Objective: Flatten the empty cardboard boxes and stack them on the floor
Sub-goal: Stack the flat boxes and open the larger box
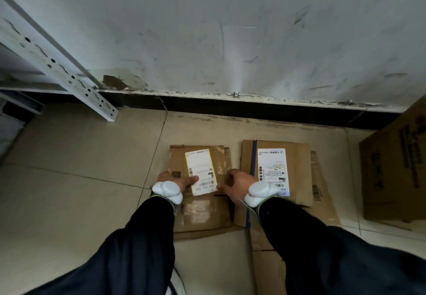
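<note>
Flat brown box [207,216], taped up, with a yellow-edged label [201,170], is lying on the floor [80,156] by the wall. Left hand [175,179] is gripping its left edge, thumb across the label; right hand [237,182] is curling its fingers over the right edge. Second box [297,168] is sitting just beside.

Standing carton [391,170] partly beyond right edge

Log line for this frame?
step: flatten | left hand: holds yellow-label box | right hand: same box | blue-tape box: flat beside
</note>
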Demonstrator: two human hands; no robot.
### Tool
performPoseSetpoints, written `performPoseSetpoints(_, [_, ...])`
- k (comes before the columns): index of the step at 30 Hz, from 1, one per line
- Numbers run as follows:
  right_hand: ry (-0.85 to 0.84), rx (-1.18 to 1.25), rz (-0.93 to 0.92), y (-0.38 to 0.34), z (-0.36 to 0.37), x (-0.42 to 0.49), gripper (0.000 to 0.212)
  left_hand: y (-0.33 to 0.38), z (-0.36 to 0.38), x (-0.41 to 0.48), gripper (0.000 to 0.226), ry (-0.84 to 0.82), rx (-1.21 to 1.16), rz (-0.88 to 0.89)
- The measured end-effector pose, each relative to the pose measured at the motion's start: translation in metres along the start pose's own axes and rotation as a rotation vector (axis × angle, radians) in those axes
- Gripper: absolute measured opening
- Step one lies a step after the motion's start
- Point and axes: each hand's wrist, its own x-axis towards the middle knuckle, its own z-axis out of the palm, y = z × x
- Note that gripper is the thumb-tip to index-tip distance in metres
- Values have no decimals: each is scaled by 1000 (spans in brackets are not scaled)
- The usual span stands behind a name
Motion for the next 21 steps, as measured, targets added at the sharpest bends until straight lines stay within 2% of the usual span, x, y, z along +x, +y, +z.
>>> performPoseSetpoints(3, [2, 54, 37, -4, 1, 0, 69, 16, -27, -4, 58, 15, -70, 110])
performPoseSetpoints(6, [36, 118, 73, -11, -8, -2, 90, 45, -64, -13, 46, 25, -104, 219])
performPoseSetpoints(9, [90, 274, 57, -24, -25, -6, 98, 81, -101, -29, 34, 19, -204, 316])
performPoseSetpoints(13, [265, 525, 2, -38, -56, -18, 83, 119, -112, -45, 47, -126, -460, 274])
performPoseSetpoints(15, [383, 601, -48, -33, -80, -30, 65, 132, -93, -57, 54, -134, -528, 284])
performPoseSetpoints(16, [432, 600, -62, -25, -93, -35, 57, 135, -76, -62, 54, -110, -545, 301])
performPoseSetpoints(18, [501, 530, -26, -5, -112, -45, 55, 135, -34, -68, 57, -35, -523, 332])
performPoseSetpoints(21, [535, 412, 161, 46, -121, -58, 52, 127, 39, -74, 72, 5, -373, 368])
